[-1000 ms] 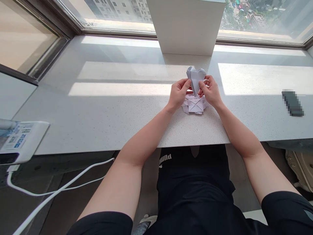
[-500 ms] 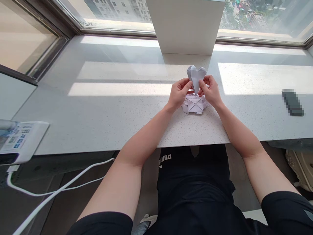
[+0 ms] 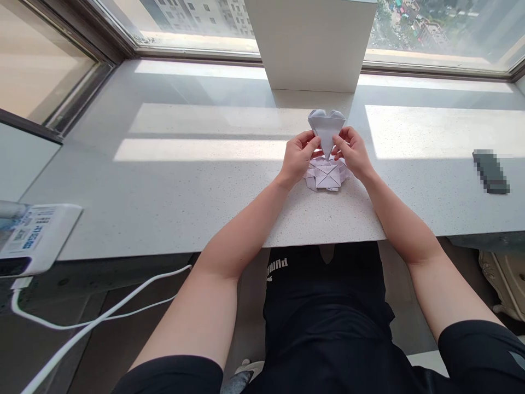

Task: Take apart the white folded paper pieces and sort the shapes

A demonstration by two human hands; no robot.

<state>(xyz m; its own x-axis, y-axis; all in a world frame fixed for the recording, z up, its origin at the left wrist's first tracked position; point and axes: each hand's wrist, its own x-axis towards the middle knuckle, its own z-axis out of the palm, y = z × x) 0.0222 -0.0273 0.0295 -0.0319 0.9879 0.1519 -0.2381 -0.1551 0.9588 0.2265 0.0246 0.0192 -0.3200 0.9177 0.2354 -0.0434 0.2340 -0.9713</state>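
Observation:
A white folded paper heart (image 3: 327,127) stands upright between my two hands, its pointed end down and two rounded lobes on top. My left hand (image 3: 300,155) pinches its left edge between thumb and fingers. On the opposite edge, my right hand (image 3: 351,150) grips it the same way. Just below the tip, another folded paper piece (image 3: 328,177) lies on the white speckled counter, with crossing creases on its square middle. Its upper part is partly hidden by my fingers and the heart.
A white pillar (image 3: 314,44) rises from the back of the counter (image 3: 184,202) between windows. At the right lies a dark pixelated object (image 3: 491,172). A white power bank (image 3: 61,230) sits at the left edge, its white cable (image 3: 102,317) hanging below.
The paper heart has turned and opened wider at the top, so its broad front face shows more. Both hands have barely moved. The folded paper on the counter stays in place.

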